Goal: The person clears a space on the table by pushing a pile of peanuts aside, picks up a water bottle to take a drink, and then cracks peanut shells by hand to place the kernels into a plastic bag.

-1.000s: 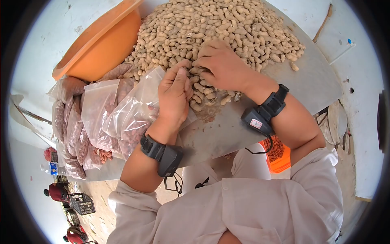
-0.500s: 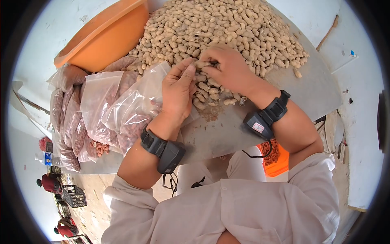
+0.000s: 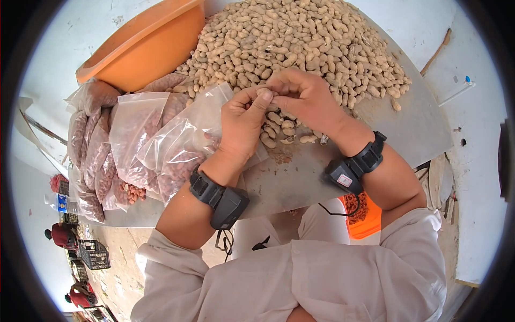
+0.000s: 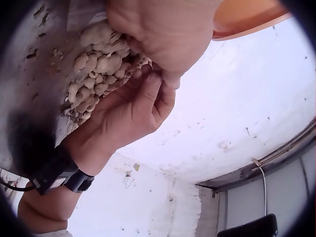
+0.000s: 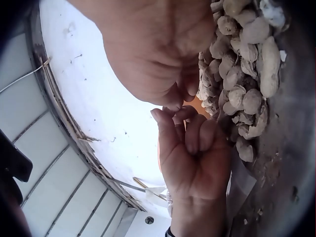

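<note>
**Both hands on one peanut at the heap's near edge**

Filled plastic bags (image 3: 134, 134) lie at the left of the metal table (image 3: 407, 118), with an orange basin (image 3: 139, 51) behind them. The left hand (image 3: 241, 126), beside the bags, pinches a peanut (image 3: 265, 94) with curled fingers. The right hand (image 3: 308, 99) pinches the same peanut, fingers curled, just above the heap of peanuts (image 3: 300, 37).

You handle rough, matt tan peanut shells (image 3: 300, 37) on a dull grey metal tabletop (image 3: 407, 123), glossy clear plastic bags (image 3: 177, 139) left.
</note>
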### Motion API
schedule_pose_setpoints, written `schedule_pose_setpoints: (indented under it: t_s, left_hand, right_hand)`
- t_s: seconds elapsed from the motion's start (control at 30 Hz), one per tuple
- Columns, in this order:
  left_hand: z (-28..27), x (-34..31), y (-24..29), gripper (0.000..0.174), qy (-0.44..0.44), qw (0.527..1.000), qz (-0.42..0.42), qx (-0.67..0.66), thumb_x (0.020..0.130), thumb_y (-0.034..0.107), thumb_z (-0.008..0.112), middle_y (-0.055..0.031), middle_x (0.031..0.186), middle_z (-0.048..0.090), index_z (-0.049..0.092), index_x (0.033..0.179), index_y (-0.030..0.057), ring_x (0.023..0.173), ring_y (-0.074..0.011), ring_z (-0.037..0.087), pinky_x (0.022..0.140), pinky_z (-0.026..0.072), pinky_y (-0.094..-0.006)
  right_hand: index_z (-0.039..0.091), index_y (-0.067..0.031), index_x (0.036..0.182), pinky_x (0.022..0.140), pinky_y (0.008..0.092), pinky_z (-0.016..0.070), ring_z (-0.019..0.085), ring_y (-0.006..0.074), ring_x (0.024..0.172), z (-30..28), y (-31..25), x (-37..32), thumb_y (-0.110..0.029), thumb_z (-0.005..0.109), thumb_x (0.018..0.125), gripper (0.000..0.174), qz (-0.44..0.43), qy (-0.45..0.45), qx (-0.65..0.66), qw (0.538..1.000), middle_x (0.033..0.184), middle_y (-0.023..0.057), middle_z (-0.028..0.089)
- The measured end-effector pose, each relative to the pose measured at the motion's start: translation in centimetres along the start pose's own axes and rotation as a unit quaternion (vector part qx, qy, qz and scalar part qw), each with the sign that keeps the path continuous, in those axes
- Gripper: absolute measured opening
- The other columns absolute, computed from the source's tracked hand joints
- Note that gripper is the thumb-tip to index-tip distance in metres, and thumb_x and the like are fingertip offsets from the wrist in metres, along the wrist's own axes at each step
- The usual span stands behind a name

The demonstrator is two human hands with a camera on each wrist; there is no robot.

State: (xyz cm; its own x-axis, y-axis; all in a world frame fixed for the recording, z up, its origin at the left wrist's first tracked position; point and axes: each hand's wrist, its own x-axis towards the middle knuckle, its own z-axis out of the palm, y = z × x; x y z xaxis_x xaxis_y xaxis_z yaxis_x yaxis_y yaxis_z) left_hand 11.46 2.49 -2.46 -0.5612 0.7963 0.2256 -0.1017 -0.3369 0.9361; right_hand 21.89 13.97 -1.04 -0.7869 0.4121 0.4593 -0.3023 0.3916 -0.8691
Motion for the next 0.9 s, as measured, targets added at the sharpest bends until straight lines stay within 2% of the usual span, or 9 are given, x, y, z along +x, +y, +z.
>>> schedule_pose_setpoints:
  t_s: [0.1, 0.13, 0.2, 0.33, 0.4, 0.53, 0.7, 0.8, 0.9]
  left_hand:
    - [-0.2, 0.0, 0.2, 0.02, -0.016, 0.993, 0.027, 0.11, 0.088, 0.017, 0.06, -0.0017, 0.078, 0.061, 0.062, 0.094, -0.0026, 0.069, -0.0076, 0.054, 0.06, 0.0454, -0.022]
    - [-0.4, 0.0, 0.1, 0.02, -0.023, 0.988, 0.031, 0.15, 0.089, 0.017, 0.059, -0.0021, 0.077, 0.061, 0.061, 0.092, -0.0028, 0.07, -0.0082, 0.055, 0.061, 0.0458, -0.0227]
    - [-0.6, 0.1, -0.1, 0.02, -0.029, 0.978, 0.053, 0.202, 0.091, 0.02, 0.057, -0.0009, 0.076, 0.059, 0.06, 0.093, -0.0002, 0.066, -0.0052, 0.05, 0.057, 0.0413, -0.0193]
    - [-0.7, 0.3, -1.1, 0.02, -0.059, 0.971, 0.117, 0.197, 0.093, 0.021, 0.054, -0.0013, 0.075, 0.059, 0.058, 0.095, 0.001, 0.065, -0.0045, 0.049, 0.055, 0.04, -0.0181]
    - [-0.8, 0.1, -0.7, 0.02, -0.059, 0.972, 0.096, 0.206, 0.093, 0.02, 0.053, -0.0014, 0.075, 0.058, 0.057, 0.095, 0.0008, 0.065, -0.005, 0.05, 0.055, 0.0403, -0.0182]
    - [-0.7, 0.2, -1.1, 0.019, -0.056, 0.98, 0.099, 0.165, 0.093, 0.019, 0.053, -0.0019, 0.074, 0.058, 0.057, 0.094, 0.0008, 0.063, -0.005, 0.051, 0.052, 0.0391, -0.0174]
    - [-0.1, -0.5, 0.0, 0.018, -0.054, 0.993, 0.034, 0.103, 0.092, 0.019, 0.055, -0.003, 0.072, 0.059, 0.058, 0.093, 0.0014, 0.059, -0.0041, 0.049, 0.048, 0.0361, -0.0162]
    - [0.0, -0.6, 0.0, 0.017, -0.053, 0.995, 0.021, 0.077, 0.091, 0.018, 0.055, -0.0034, 0.071, 0.059, 0.058, 0.093, 0.0016, 0.057, -0.0043, 0.049, 0.048, 0.0357, -0.0161]
    - [-0.1, -0.5, -0.1, 0.017, -0.052, 0.996, 0.008, 0.069, 0.092, 0.018, 0.054, -0.0033, 0.071, 0.058, 0.058, 0.093, 0.0016, 0.056, -0.0045, 0.048, 0.048, 0.0345, -0.0156]
  right_hand:
    - [0.057, -0.0013, 0.113, 0.062, 0.0214, 0.0458, 0.054, 0.0053, 0.071, -0.2, 0.1, 0.0, -0.011, 0.062, 0.084, 0.031, 0.007, -0.06, 0.028, 0.998, 0.079, -0.0007, 0.056]
    - [0.056, -0.0012, 0.116, 0.061, 0.0211, 0.0453, 0.053, 0.0054, 0.069, -0.4, 0.2, 0.0, -0.013, 0.061, 0.085, 0.034, 0.036, -0.093, 0.054, 0.994, 0.079, -0.0006, 0.057]
    - [0.053, -0.0011, 0.122, 0.057, 0.0205, 0.0443, 0.052, 0.0055, 0.064, -1.1, 0.1, 0.1, -0.017, 0.06, 0.086, 0.04, 0.092, -0.16, 0.107, 0.977, 0.079, -0.0003, 0.057]
    - [0.054, -0.0013, 0.122, 0.05, 0.0188, 0.0408, 0.048, 0.0043, 0.055, -0.2, -0.8, -0.1, -0.018, 0.06, 0.087, 0.039, 0.084, -0.113, 0.038, 0.989, 0.072, -0.0016, 0.055]
    - [0.054, -0.0013, 0.122, 0.048, 0.0183, 0.0396, 0.047, 0.0034, 0.053, 0.2, -1.2, -0.2, -0.017, 0.06, 0.087, 0.039, 0.083, -0.092, 0.047, 0.991, 0.068, -0.0025, 0.054]
    - [0.06, -0.002, 0.115, 0.055, 0.0208, 0.0424, 0.051, 0.0062, 0.061, 0.3, -1.5, -0.3, -0.023, 0.063, 0.084, 0.038, 0.091, -0.087, 0.055, 0.99, 0.07, -0.0008, 0.057]
    - [0.061, -0.0024, 0.113, 0.055, 0.0211, 0.0425, 0.051, 0.0064, 0.061, 0.4, -1.5, -0.4, -0.026, 0.063, 0.084, 0.038, 0.103, -0.084, 0.054, 0.99, 0.069, -0.001, 0.057]
    - [0.059, -0.0022, 0.116, 0.046, 0.0173, 0.0373, 0.046, 0.0032, 0.052, 0.6, -1.3, -0.4, -0.019, 0.059, 0.088, 0.033, 0.096, -0.078, 0.043, 0.991, 0.064, -0.002, 0.053]
    - [0.06, -0.0026, 0.116, 0.047, 0.0172, 0.0376, 0.047, 0.0033, 0.052, 0.7, -1.3, -0.4, -0.02, 0.058, 0.088, 0.032, 0.089, -0.073, 0.041, 0.993, 0.064, -0.0015, 0.053]
